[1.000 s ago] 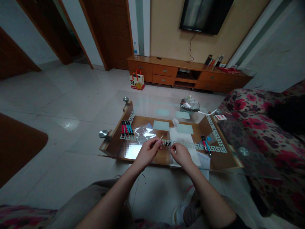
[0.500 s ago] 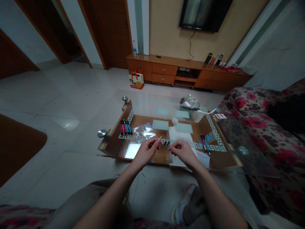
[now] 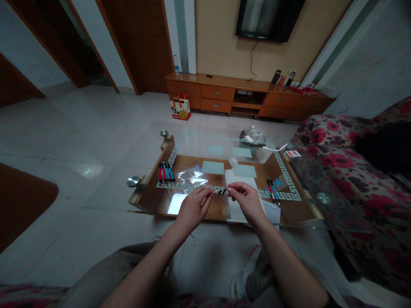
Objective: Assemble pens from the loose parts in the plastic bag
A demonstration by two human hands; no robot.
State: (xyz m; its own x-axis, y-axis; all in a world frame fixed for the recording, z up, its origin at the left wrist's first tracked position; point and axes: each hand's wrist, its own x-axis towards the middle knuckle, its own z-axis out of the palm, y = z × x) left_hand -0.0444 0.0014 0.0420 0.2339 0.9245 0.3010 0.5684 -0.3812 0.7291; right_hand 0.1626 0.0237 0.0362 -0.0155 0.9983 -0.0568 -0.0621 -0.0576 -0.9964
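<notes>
Over the near part of the glass table (image 3: 122, 201), my left hand (image 3: 194, 208) pinches a thin white stick (image 3: 217, 191), perhaps a pen refill, pointing right. Facing it, my right hand (image 3: 245, 201) has its thumb and forefinger pressed together near the stick's tip; whatever lies between them is too small to make out. Two small black pen parts (image 3: 224, 192) lie on the glass between the hands. To the left, several red and blue pens (image 3: 166, 172) with black ends lie in a row. A red and a blue pen (image 3: 274, 191) rest right of my right hand.
Clear plastic wrap (image 3: 192, 175) lies behind my left hand. White paper (image 3: 236, 209) shows beneath my right hand. A card (image 3: 293, 153) and a white strip (image 3: 275, 148) are at the far right. Beyond the table stand a filled bin (image 3: 253, 139) and a paper bag (image 3: 180, 108).
My right hand has moved left and up, its fingertips now close to the white stick's tip. The stick in my left hand has tilted lower. The whole view has shifted slightly.
</notes>
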